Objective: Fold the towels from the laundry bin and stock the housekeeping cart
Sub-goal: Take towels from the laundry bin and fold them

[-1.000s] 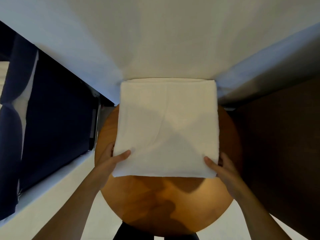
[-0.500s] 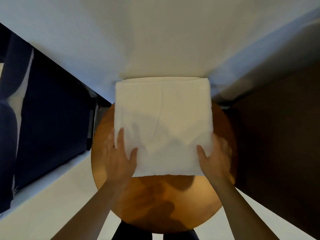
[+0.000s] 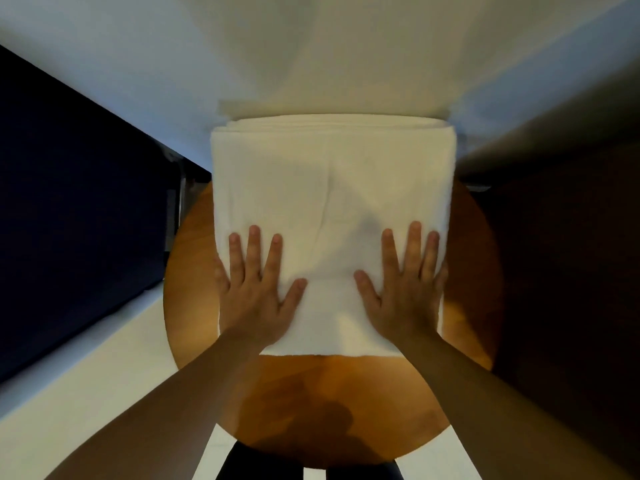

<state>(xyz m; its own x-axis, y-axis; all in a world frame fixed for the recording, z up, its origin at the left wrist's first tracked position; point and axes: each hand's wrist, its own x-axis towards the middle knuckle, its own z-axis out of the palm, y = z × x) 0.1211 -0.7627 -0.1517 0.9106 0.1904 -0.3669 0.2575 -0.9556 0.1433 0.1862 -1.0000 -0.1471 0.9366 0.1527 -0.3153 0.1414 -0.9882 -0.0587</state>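
We see a folded white towel (image 3: 332, 216) lying flat on a round wooden desk (image 3: 332, 403), its far edge reaching past the desk's far rim toward a white bed (image 3: 242, 46) beyond. Our left hand (image 3: 258, 289) rests palm down on the near left part of the towel, fingers straight and spread, gripping nothing. Our right hand (image 3: 403, 289) lies the same way on the near right part, fingers straight, flat on the cloth. A bare strip of towel shows between the two hands, and the towel's near edge runs just behind our wrists. The far end of the towel shows stacked layers. To the left stands something dark blue (image 3: 76, 209), too dim to identify.
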